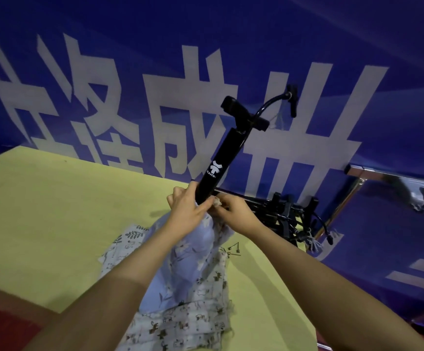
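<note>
Black pump (214, 171) slants up and right from the hands, left hand (188, 211) gripping its lower end, right hand (236, 214) pinching blue cloth (180, 262) alongside.

Pump (216, 163): black all over, with a white logo and lettering on the barrel.
Blue cloth (180, 259) at the pump's foot: pale blue with a white flower print.
White cloth (193, 323) below the pump: small brown animal figures.
Leaf-print cloth (129, 236), left of the pump's foot: white with dark sprigs.
Desk (41, 211) under the pump: plain yellow-green.
Banner (129, 34) behind the pump: deep blue with large white characters.
Heap of pumps (281, 214) to the pump's right: black.
</note>
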{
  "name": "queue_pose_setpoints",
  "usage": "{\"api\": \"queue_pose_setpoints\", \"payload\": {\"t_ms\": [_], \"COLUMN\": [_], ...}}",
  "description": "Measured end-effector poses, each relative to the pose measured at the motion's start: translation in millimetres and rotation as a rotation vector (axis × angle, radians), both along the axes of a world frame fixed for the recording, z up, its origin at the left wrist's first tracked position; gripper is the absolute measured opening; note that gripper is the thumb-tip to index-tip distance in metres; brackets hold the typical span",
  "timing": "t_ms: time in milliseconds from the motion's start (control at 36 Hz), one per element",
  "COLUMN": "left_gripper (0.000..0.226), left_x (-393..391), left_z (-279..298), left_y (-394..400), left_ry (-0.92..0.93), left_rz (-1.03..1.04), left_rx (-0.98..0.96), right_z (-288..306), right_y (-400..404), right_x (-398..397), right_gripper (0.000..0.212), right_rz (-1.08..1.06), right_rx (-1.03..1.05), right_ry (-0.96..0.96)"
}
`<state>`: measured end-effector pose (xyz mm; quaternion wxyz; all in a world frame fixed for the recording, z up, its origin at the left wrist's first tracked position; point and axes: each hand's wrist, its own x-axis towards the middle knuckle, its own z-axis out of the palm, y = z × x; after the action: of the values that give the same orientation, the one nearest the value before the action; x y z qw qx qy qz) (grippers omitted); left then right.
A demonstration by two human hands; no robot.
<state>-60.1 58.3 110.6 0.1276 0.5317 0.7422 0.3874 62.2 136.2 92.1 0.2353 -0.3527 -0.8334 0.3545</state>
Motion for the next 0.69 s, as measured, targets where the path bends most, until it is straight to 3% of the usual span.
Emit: {"api": "queue_pose_setpoints", "payload": {"t_ms": [194, 333, 444, 611, 694], "left_gripper": [0.03, 0.04, 0.042, 0.04, 0.043], "left_x": [-8, 0, 5, 6, 7], "left_z": [-22, -35, -37, -36, -37], "left_y": [0, 3, 4, 5, 6], "left_ry": [-0.061, 0.048, 0.1, 0.123, 0.122], "left_rz": [-0.002, 0.033, 0.032, -0.023, -0.037], "left_rx": [-0.004, -0.073, -0.078, -0.097, -0.1], "right_z": [7, 14, 11, 13, 16], "right_y": [0, -5, -8, -10, -8], "right_x": [9, 11, 11, 13, 14], "right_gripper": [0.017, 0.02, 0.009, 0.025, 0.016], "right_rz": [-0.053, -0.09, -0.126, -0.166, -0.156], "right_rx": [0.015, 0.027, -0.035, -0.056, -0.06], "right_ry": [0.11, 0.094, 0.126, 0.186, 0.185]}}
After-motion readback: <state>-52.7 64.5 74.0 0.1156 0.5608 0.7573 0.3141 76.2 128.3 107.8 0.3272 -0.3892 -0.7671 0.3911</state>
